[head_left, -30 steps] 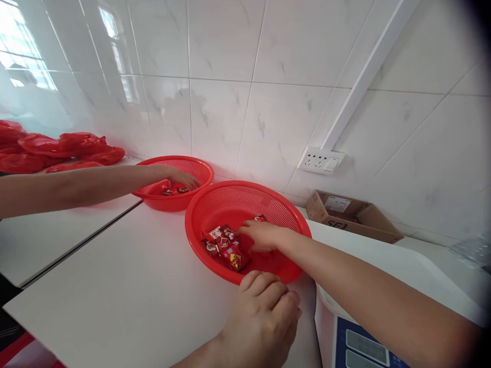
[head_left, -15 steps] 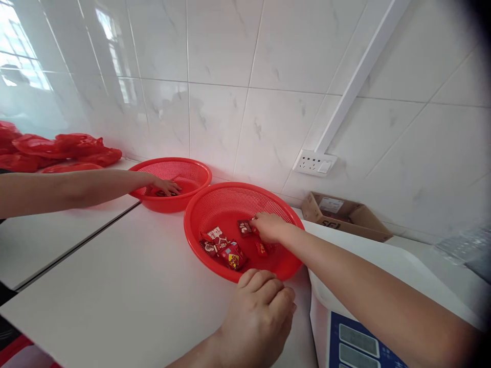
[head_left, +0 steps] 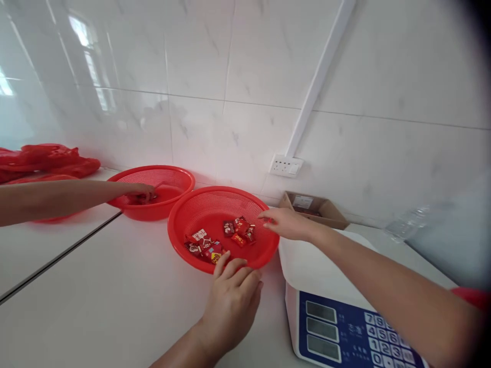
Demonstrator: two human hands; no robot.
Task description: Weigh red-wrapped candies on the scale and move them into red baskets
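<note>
A red perforated plastic basket [head_left: 177, 250] sits on the white tabletop before me. Inside lie small red and brown wrapped snack packets in two groups, the left group [head_left: 205, 246] and the right group [head_left: 240, 231]. My left hand [head_left: 235, 294] is by the basket's near rim, back upward, its fingers bent and slightly apart; the palm is hidden, and no item shows in it. Over the basket's right rim is my right hand [head_left: 287, 224], fingers apart beside the right group; a red patch shows between its fingertips, and I see no packet held.
A co-worker's arm [head_left: 69, 200] reaches into a second red basket [head_left: 172, 208] at left. Red plastic bags [head_left: 53, 161] lie beyond it. A white scale [head_left: 322, 276] stands at right, with a cardboard box [head_left: 330, 212] and clear plastic [head_left: 408, 222] behind. The tiled wall carries a socket [head_left: 286, 166].
My right hand has lifted off the packets and moved right to the rim. More packets show in the right group. My left hand's fingers have loosened from a fist. The view has shifted right.
</note>
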